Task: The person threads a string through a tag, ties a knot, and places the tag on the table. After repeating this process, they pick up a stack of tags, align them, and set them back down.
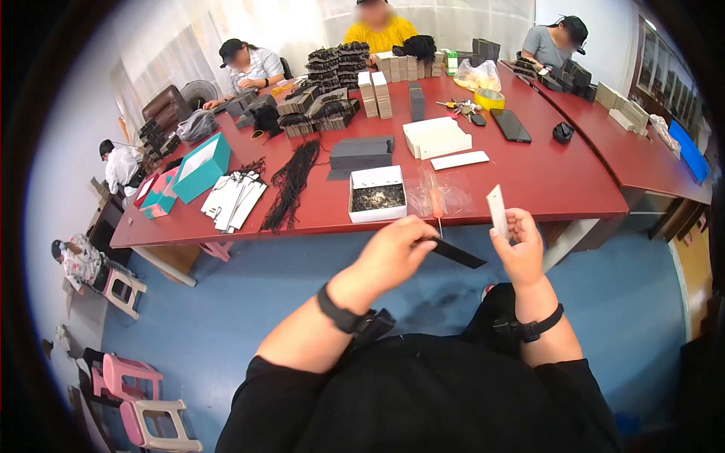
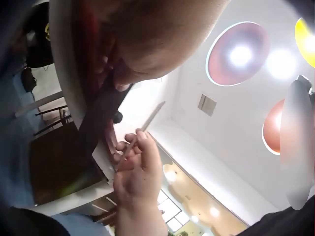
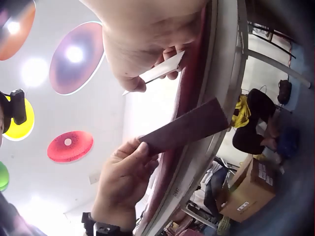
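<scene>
My left hand (image 1: pixel 387 255) pinches one end of a flat black card strip (image 1: pixel 459 254) between thumb and fingers, just off the table's front edge. To its right, my right hand (image 1: pixel 521 248) holds a narrow white card strip (image 1: pixel 495 210) upright, thumb on one side and fingers on the other. The right wrist view shows the dark strip (image 3: pixel 189 129) reaching below the white strip (image 3: pixel 165 69), with the two apart. On the table ahead sits a white box (image 1: pixel 377 216) of small shiny pieces, beside an orange-handled tool (image 1: pixel 436 201) on clear plastic.
Behind the box stand a dark grey card stack (image 1: pixel 362 155) and a white card stack (image 1: pixel 436 138). Black cords (image 1: pixel 293 181) and loose white strips (image 1: pixel 234 200) lie left. A phone (image 1: pixel 511 125), keys (image 1: pixel 462 107) and yellow tape (image 1: pixel 489 99) lie right. Several people sit around the red table (image 1: pixel 551 181).
</scene>
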The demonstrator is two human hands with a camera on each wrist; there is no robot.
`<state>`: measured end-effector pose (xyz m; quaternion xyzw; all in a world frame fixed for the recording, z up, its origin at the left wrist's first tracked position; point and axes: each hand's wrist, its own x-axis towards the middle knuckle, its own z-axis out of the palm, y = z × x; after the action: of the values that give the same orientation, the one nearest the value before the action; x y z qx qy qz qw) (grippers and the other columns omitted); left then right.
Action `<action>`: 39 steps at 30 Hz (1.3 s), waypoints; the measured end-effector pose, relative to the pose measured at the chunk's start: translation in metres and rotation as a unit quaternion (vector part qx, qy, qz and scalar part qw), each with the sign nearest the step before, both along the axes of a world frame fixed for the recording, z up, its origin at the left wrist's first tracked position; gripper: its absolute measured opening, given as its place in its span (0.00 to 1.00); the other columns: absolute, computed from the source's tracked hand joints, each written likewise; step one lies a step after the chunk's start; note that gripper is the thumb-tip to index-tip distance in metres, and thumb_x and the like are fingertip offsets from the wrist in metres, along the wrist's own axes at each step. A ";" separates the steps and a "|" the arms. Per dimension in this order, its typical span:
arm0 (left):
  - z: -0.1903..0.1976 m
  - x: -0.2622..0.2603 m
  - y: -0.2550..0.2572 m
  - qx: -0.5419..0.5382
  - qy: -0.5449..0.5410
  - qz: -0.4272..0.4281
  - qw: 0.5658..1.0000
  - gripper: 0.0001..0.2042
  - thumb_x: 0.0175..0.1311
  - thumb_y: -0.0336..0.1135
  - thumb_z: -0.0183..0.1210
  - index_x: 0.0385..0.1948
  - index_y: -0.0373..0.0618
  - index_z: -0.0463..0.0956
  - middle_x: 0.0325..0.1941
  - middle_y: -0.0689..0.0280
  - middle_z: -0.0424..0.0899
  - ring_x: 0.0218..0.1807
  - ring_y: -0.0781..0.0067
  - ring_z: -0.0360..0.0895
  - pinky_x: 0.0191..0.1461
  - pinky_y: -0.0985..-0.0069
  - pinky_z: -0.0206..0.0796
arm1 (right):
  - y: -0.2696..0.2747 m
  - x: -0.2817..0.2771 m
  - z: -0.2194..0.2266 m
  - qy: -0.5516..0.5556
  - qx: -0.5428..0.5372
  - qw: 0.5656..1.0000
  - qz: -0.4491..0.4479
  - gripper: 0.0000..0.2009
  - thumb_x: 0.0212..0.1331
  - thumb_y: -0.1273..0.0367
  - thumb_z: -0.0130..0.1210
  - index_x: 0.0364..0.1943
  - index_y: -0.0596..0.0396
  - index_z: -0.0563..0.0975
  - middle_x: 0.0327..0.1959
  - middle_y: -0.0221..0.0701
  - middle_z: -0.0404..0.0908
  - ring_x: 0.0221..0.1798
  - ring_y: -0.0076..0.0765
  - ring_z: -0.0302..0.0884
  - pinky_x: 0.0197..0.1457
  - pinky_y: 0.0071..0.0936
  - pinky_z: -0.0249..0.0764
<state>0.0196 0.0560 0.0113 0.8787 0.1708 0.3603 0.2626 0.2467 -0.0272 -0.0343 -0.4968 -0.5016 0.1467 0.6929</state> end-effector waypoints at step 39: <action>-0.051 0.011 -0.003 -0.230 -0.184 0.124 0.947 0.06 0.57 0.23 0.56 0.36 0.37 0.74 0.38 0.66 0.73 0.38 0.81 0.73 0.41 0.82 0.68 | 0.007 -0.058 -0.050 -0.341 0.052 0.924 -0.163 0.18 0.43 0.68 0.65 0.38 0.57 0.72 0.35 0.39 0.79 0.35 0.46 0.79 0.37 0.32 0.75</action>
<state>0.0302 0.0535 -0.0394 0.6842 0.3057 0.4967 0.4378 0.1889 -0.0200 -0.0838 -0.5549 -0.6262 -0.1729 0.5197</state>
